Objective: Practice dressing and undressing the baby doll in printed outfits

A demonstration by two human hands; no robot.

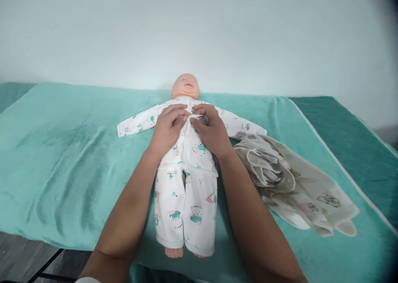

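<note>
A baby doll [185, 85] lies on its back, its head toward the wall and its feet toward me. It wears a white printed top [199, 150] with the sleeves spread out, and white printed trousers [200, 208]. My left hand [169, 127] pinches the front edge of the top at the chest, thumb and fingers closed. Opposite it, my right hand [211, 127] grips the other front edge, which lifts a little off the doll. A fastener between the fingertips is too small to make out. Lower down, the front edges meet near the waist.
A crumpled beige printed cloth [298, 179] lies right of the doll, by its sleeve. Beneath everything spreads a light green blanket [68, 158], with a darker green cover [348, 138] at the right. A pale wall [199, 34] stands behind. Grey floor [21, 254] shows at lower left.
</note>
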